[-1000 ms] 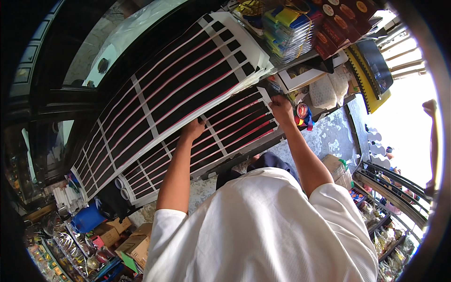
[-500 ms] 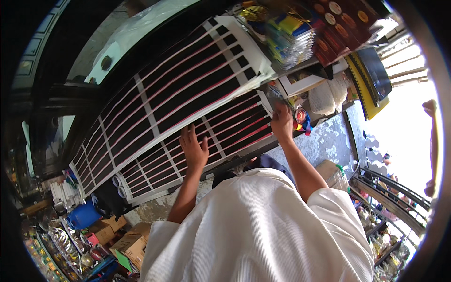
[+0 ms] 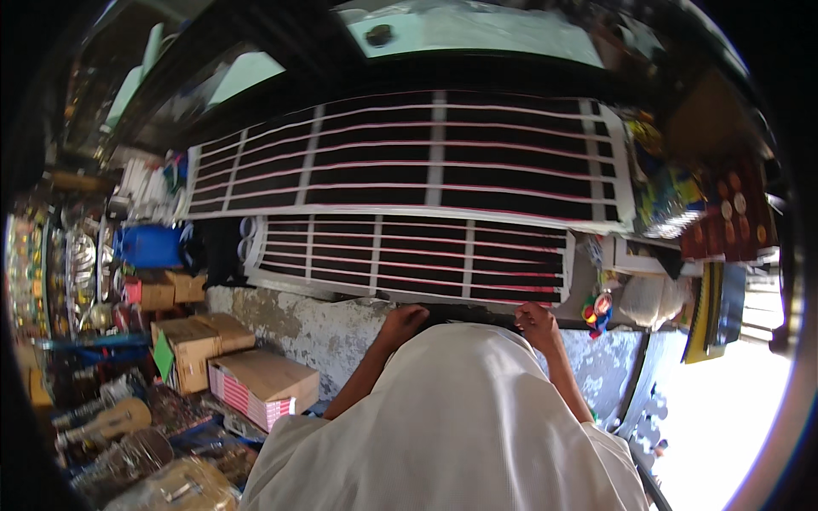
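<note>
Two long black sheets with white, red-edged strips lie across the work surface. The larger striped sheet (image 3: 375, 162) is farther away and overlaps the smaller striped sheet (image 3: 417, 260) in front. My left hand (image 3: 405, 324) is low at the near edge, just short of the smaller sheet, its fingers curled closed. My right hand (image 3: 535, 322) is by that sheet's near right corner, its fingers also bent closed. What either hand holds, if anything, is too small to make out. Dark cloth (image 3: 469, 313) shows between the hands, in front of my white shirt.
Right of the sheets hang a small red-and-blue item (image 3: 598, 313) and a white mesh bundle (image 3: 652, 300). Clear-wrapped packets (image 3: 669, 200) are at the far right. On the left are a blue container (image 3: 146, 245), cardboard boxes (image 3: 264, 375) and many wrapped goods. A peeling wall (image 3: 273, 319) drops below the surface.
Both hands have drawn back from the smaller sheet toward my body and closed. My view has turned, so the sheets now run nearly level across it.
</note>
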### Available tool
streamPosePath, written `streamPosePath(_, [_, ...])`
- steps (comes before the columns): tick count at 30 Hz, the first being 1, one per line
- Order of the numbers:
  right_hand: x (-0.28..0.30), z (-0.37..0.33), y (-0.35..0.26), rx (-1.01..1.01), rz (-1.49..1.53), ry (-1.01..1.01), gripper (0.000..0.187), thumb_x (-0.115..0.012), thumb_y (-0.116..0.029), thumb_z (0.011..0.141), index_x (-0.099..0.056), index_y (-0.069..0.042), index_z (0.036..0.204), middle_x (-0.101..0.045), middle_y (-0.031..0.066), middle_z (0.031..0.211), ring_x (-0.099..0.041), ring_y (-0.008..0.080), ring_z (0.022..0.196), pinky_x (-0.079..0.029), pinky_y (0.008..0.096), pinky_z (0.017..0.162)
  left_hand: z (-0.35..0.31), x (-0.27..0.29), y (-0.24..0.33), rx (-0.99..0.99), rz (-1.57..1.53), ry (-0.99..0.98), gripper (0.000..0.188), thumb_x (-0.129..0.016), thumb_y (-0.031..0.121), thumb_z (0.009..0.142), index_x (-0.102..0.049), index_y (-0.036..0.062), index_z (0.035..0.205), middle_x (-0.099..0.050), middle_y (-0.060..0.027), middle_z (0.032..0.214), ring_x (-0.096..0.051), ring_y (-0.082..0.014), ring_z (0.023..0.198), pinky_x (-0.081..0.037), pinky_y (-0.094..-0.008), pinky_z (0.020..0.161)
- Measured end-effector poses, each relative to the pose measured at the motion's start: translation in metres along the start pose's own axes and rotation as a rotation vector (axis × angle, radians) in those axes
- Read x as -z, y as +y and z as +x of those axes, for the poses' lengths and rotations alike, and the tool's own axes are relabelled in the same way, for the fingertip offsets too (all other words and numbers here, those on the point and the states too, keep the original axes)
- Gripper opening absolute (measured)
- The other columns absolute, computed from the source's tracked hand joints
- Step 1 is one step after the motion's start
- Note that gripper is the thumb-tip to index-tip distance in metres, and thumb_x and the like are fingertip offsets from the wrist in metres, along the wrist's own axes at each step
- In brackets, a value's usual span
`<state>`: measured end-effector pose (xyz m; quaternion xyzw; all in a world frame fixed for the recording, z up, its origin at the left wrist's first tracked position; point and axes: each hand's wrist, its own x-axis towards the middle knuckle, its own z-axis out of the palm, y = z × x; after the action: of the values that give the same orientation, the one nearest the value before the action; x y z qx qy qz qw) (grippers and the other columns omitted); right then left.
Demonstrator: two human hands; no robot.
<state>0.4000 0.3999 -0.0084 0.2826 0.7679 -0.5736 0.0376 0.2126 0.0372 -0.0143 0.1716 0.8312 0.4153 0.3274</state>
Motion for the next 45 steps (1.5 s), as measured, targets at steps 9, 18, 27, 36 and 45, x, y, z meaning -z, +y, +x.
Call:
streamPosePath(9, [-0.005, 0.010, 0.002, 0.059, -0.116, -0.233, 0.016, -0.066, -0.013, 0.109, -0.076, -0.001, 0.111, -0.079, 0.0096, 0.085, -0.077, 0.0167, 0.076, -0.062, 0.0335, 0.068, -0.009, 0.024, -0.078, 0.210, 0.038, -0.010, 0.045, -0.073, 0.046, 0.106, -0.081, 0.0057, 0.123, -0.081, -0.0246, 0.118, -0.078, -0.0444, 0.112, -0.060, -0.0513, 0.102])
streamPosePath(18, [-0.093, -0.048, 0.011, -0.279, -0.155, -0.252, 0.015, -0.066, -0.013, 0.109, -0.076, -0.001, 0.111, -0.079, 0.0098, 0.085, -0.077, 0.0168, 0.077, -0.062, 0.0337, 0.069, -0.048, 0.092, -0.248, 0.335, 0.331, -0.189, 0.038, -0.075, 0.047, 0.097, -0.087, 0.0157, 0.115, -0.083, -0.0171, 0.122, -0.079, -0.0384, 0.116, -0.062, -0.0493, 0.101])
streamPosePath(27, [-0.162, -0.050, -0.027, -0.436, -0.201, -0.206, 0.015, -0.067, -0.013, 0.109, -0.077, -0.002, 0.112, -0.079, 0.0100, 0.086, -0.077, 0.0169, 0.078, -0.062, 0.0338, 0.070, -0.084, 0.139, -0.334, 0.199, 0.386, -0.259, 0.040, -0.073, 0.044, 0.092, -0.088, 0.0198, 0.121, -0.083, -0.0145, 0.119, -0.078, -0.0367, 0.118, -0.061, -0.0460, 0.100])
streamPosePath(36, [-0.203, -0.065, -0.056, -0.468, -0.205, -0.159, 0.015, -0.067, -0.013, 0.109, -0.077, -0.002, 0.113, -0.079, 0.0102, 0.087, -0.077, 0.0170, 0.079, -0.062, 0.0340, 0.071, -0.062, 0.191, -0.319, 0.200, 0.387, -0.126, 0.026, -0.083, 0.035, 0.089, -0.086, 0.0136, 0.103, -0.085, -0.0124, 0.111, -0.081, -0.0340, 0.100, -0.065, -0.0478, 0.093])
streamPosePath(45, [-0.221, -0.096, -0.065, -0.517, -0.206, -0.107, 0.015, -0.067, -0.013, 0.109, -0.077, -0.003, 0.113, -0.080, 0.0105, 0.087, -0.078, 0.0170, 0.080, -0.062, 0.0341, 0.072, -0.053, 0.219, -0.307, 0.414, 0.018, -0.006, 0.019, -0.084, 0.022, 0.086, -0.082, 0.0087, 0.100, -0.084, -0.0122, 0.098, -0.082, -0.0299, 0.091, -0.066, -0.0436, 0.085])
